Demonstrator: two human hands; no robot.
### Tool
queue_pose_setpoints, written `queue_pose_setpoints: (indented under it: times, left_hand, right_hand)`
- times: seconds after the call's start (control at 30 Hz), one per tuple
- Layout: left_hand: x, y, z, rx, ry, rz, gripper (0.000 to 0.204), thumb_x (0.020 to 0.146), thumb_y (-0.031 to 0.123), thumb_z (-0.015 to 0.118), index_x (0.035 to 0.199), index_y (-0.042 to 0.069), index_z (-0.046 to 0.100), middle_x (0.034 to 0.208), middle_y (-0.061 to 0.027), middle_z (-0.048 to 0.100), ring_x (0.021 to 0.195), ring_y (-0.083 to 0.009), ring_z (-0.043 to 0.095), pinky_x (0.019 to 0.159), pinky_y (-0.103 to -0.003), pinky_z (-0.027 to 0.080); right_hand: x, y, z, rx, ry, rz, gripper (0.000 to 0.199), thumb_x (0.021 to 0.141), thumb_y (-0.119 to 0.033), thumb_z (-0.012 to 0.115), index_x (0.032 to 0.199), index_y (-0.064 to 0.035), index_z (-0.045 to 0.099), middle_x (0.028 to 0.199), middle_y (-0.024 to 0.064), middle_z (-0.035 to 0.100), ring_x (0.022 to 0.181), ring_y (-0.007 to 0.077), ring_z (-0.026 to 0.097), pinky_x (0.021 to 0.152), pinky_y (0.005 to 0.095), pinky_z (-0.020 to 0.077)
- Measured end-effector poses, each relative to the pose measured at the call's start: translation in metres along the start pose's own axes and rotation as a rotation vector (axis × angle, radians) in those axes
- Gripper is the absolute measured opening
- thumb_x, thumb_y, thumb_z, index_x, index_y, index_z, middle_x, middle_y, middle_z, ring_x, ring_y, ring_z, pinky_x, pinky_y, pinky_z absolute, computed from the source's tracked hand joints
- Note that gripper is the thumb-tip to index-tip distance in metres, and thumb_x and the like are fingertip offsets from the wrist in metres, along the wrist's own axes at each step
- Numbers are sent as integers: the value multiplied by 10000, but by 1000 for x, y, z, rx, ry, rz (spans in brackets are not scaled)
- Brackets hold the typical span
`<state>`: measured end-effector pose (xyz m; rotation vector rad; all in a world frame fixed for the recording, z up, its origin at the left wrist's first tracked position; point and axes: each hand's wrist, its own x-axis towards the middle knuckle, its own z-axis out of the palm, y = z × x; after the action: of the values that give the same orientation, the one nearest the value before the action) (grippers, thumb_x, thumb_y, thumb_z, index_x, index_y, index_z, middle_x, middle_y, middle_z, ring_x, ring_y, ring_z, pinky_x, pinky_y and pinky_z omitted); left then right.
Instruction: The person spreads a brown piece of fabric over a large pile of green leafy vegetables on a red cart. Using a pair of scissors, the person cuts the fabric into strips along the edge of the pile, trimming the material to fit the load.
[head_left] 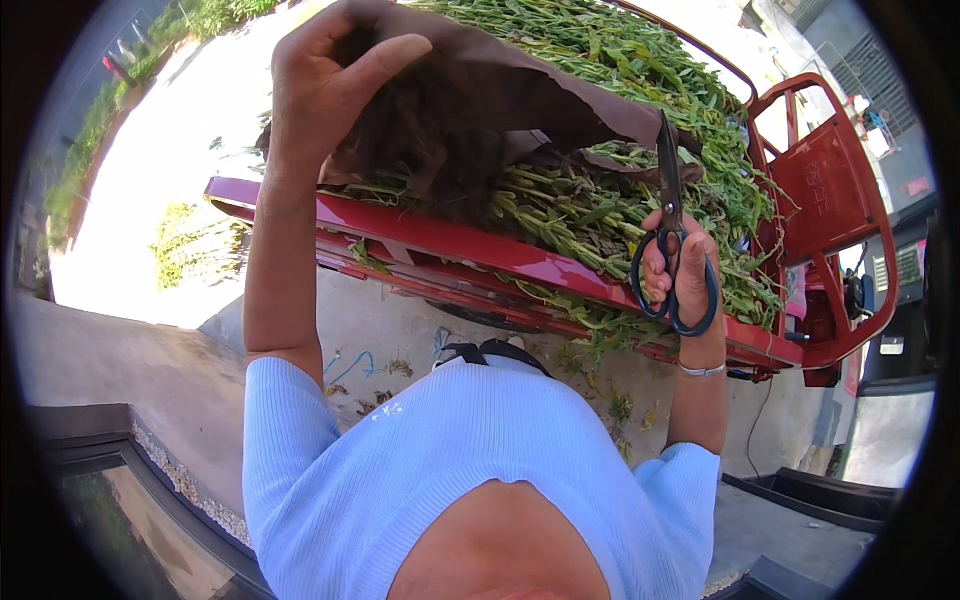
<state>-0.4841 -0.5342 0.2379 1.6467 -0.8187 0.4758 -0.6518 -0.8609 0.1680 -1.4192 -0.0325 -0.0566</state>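
Blue ribbed top [470, 420] | left hand [322, 80]: gripping slack brown sheet [440, 110] | right hand [692, 265]: gripping black-bladed scissors [671, 185]

Plants [600, 45] in cart bed [450, 232] ahead of me, sheet [470, 95] above 'em from my L hand [322, 90] to scissors [668, 175] in R hand [691, 268], metal frame [825, 180] at R end.

- Bright daylight: glaring white ground [200, 120] left of the left grip [312, 85].
- Shadowed, blurred folds of cloth [440, 125] right of it.
- Fisheye bending, black corners, farthest from it.
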Motion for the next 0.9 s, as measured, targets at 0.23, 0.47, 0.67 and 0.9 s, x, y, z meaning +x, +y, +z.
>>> queue_pose_setpoints:
  times: [0.23, 0.47, 0.67, 0.9]
  left_hand:
    - [141, 2, 30, 13, -362, 23, 203, 870, 215, 681, 955, 32, 669, 799, -13, 651, 684, -81, 602, 603, -219, 499]
    - [205, -33, 73, -358, -642, -49, 332, 915, 310, 624, 1108, 40, 652, 1061, -43, 643, 971, -113, 595, 878, -254, 471]
    - [193, -154, 142, -49, -836, -367, 233, 902, 258, 657, 1011, 56, 697, 959, 3, 669, 930, -67, 585, 849, -238, 462]
    - [98, -141, 178, 533, -409, -147, 345, 724, 357, 780, 794, 40, 663, 770, -97, 596, 726, -248, 616, 662, -357, 489]
  right_hand:
    - [56, -30, -57, 40, 43, -11, 634, 878, -607, 521, 1060, 0, 527, 629, -4, 469, 463, 31, 433, 389, 179, 362]
    - [37, -32, -96, 107, -92, 72, 690, 824, -649, 543, 1059, -1, 513, 621, 0, 488, 452, 35, 438, 385, 177, 379]
    - [31, 7, -136, 217, -20, 293, 620, 869, -599, 529, 1040, -4, 513, 623, 7, 485, 465, 39, 429, 385, 185, 379]
    - [29, 15, -164, 218, -29, 397, 660, 847, -623, 543, 1029, 11, 515, 621, 6, 484, 463, 36, 436, 380, 180, 374]
